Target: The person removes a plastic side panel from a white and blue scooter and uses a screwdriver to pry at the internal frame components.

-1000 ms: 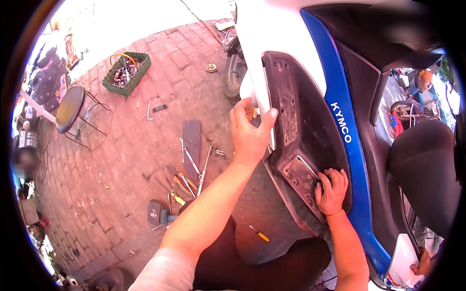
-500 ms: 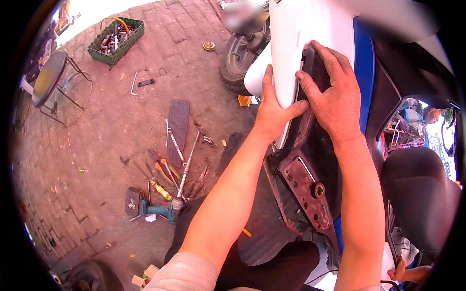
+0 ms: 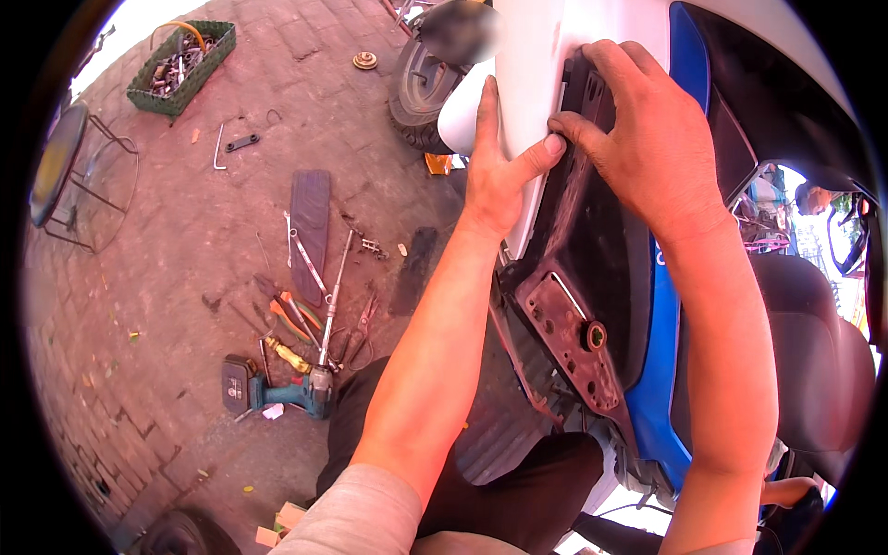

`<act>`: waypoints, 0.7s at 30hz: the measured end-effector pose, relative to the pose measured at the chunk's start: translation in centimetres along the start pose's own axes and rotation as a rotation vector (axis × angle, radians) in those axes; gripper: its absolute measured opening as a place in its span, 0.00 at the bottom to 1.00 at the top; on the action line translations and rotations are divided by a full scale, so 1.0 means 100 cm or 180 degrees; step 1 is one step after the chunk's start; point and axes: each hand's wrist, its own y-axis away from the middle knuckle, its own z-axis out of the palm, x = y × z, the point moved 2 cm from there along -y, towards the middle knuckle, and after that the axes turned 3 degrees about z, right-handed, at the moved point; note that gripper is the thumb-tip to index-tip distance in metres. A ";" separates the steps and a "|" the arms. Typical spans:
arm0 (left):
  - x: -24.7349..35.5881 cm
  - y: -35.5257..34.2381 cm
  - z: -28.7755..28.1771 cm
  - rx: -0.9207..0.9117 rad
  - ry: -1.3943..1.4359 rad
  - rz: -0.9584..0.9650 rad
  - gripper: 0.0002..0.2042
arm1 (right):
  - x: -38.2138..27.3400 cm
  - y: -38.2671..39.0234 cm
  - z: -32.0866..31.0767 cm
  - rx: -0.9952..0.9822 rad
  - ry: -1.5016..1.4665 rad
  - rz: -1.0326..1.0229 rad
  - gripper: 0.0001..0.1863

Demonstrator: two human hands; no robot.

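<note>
At one o'clock, my left hand [image 3: 495, 185] grasps the edge of the white panel [image 3: 532, 74], fingers extended; at two o'clock, my right hand [image 3: 661, 148], unclenched, contacts the seam beside the black footboard [image 3: 620, 250]. Uneven pressure could crack the panel edge.

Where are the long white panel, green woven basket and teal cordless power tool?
Long white panel [image 3: 530, 88], head view: outer surface.
Green woven basket [image 3: 204, 74], head view: side wall.
Teal cordless power tool [image 3: 283, 395], head view: handle.
</note>
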 end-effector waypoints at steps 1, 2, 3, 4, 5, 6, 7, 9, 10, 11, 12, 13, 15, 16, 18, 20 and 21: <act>-0.001 -0.002 -0.002 -0.0057 -0.0213 0.0090 0.61 | -0.002 -0.002 0.000 -0.0001 0.0026 -0.0026 0.24; -0.002 -0.005 -0.003 -0.0113 -0.0427 0.0182 0.62 | -0.003 -0.004 0.000 0.0000 0.0050 -0.0057 0.24; -0.002 -0.006 -0.005 -0.0168 -0.0643 0.0277 0.63 | -0.003 -0.006 0.000 0.0050 0.0065 -0.0112 0.24; -0.003 -0.006 -0.004 -0.0196 -0.0821 0.0327 0.64 | -0.001 -0.006 -0.001 -0.0003 0.0066 -0.0130 0.24; -0.002 -0.006 -0.002 -0.0224 -0.0998 0.0380 0.66 | 0.001 -0.006 -0.002 -0.0055 0.0068 -0.0151 0.24; -0.002 -0.006 -0.001 -0.0252 -0.1173 0.0432 0.67 | 0.002 -0.007 -0.003 -0.0107 0.0072 -0.0173 0.24; 0.009 -0.006 0.006 -0.0246 -0.1058 0.0235 0.67 | 0.004 -0.009 -0.006 -0.0161 0.0117 -0.0225 0.23; 0.009 -0.005 0.007 -0.0055 -0.1352 0.0109 0.67 | 0.007 -0.015 -0.011 -0.0229 0.0224 -0.0383 0.22; 0.009 -0.004 0.006 0.0050 -0.1499 0.0037 0.67 | 0.007 -0.017 -0.012 -0.0273 0.0270 -0.0465 0.22; 0.009 -0.004 0.006 0.0105 -0.1588 0.0045 0.67 | 0.007 -0.020 -0.013 -0.0318 0.0309 -0.0520 0.22; 0.009 -0.004 0.006 0.0161 -0.1678 0.0052 0.67 | 0.007 -0.022 -0.014 -0.0362 0.0346 -0.0574 0.22; 0.010 -0.006 0.005 0.0212 -0.1774 0.0075 0.66 | 0.006 -0.026 -0.014 -0.0390 0.0385 -0.0631 0.21; 0.007 -0.008 0.000 0.0029 -0.1837 0.0403 0.67 | 0.002 -0.026 -0.016 -0.0445 0.0447 -0.0590 0.21; 0.011 -0.009 0.002 -0.0075 -0.1855 0.0551 0.68 | 0.002 -0.025 -0.017 -0.0487 0.0487 -0.0554 0.21; 0.015 -0.010 0.001 -0.0136 -0.1742 0.0157 0.69 | 0.007 -0.025 -0.017 -0.0579 0.0542 -0.0565 0.21; 0.019 -0.008 0.000 -0.0164 -0.1658 0.0002 0.71 | 0.005 -0.027 -0.017 -0.0641 0.0550 -0.0584 0.22; 0.017 -0.009 -0.002 -0.0172 -0.1609 0.0034 0.72 | 0.002 -0.029 -0.019 -0.0671 0.0551 -0.0588 0.22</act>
